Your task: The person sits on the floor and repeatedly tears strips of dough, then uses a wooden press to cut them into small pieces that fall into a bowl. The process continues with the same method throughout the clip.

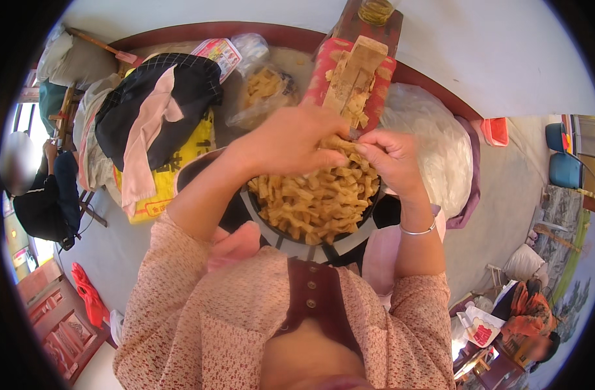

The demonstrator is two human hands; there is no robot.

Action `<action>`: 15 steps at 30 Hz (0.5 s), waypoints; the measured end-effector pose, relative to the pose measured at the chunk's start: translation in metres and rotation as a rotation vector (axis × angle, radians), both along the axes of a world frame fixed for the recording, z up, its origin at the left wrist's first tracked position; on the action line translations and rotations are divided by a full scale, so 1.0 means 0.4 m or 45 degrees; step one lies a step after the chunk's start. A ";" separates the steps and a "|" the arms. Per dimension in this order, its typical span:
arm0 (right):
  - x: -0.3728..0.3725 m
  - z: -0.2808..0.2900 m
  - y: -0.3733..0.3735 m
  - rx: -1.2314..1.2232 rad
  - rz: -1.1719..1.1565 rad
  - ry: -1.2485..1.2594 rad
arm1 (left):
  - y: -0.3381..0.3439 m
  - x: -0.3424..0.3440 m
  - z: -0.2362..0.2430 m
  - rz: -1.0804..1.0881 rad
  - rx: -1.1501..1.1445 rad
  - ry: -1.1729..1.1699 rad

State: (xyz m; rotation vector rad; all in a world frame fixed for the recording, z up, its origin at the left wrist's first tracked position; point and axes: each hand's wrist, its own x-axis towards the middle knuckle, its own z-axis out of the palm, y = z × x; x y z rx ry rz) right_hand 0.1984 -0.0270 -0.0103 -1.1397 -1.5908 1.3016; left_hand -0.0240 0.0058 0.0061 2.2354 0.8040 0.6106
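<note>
Both hands meet over a round dark-rimmed container heaped with tan, twisted strip-like pieces (317, 201), close to the lower end of a wooden board (359, 68). My left hand (301, 140) is curled, its thumb and fingers around a tan strip (336, 142). The thumb and forefinger of my right hand (394, 156) pinch the right end of what looks like the same strip; the fingertips partly hide it. Flat yellowish scraps (357, 109) lie on the board, just beyond the fingers. A silver bangle circles my right wrist.
Beneath the board is a red patterned cloth (323, 65) on a dark bench. A clear bag of tan pieces (264, 91) lies beyond my left arm, near a black cloth (132, 123). White plastic sheeting (434, 143) bulges at right. Two other people sit at the far left and lower right.
</note>
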 end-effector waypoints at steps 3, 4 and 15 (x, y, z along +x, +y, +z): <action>0.016 0.002 0.001 0.002 0.041 -0.151 | 0.013 0.005 0.009 -0.192 -0.265 0.224; 0.018 0.003 0.000 -0.005 0.027 -0.169 | 0.025 0.000 0.013 -0.253 -0.399 0.312; -0.032 -0.057 0.157 0.176 -0.494 -0.193 | 0.164 0.050 -0.060 0.470 -0.135 0.198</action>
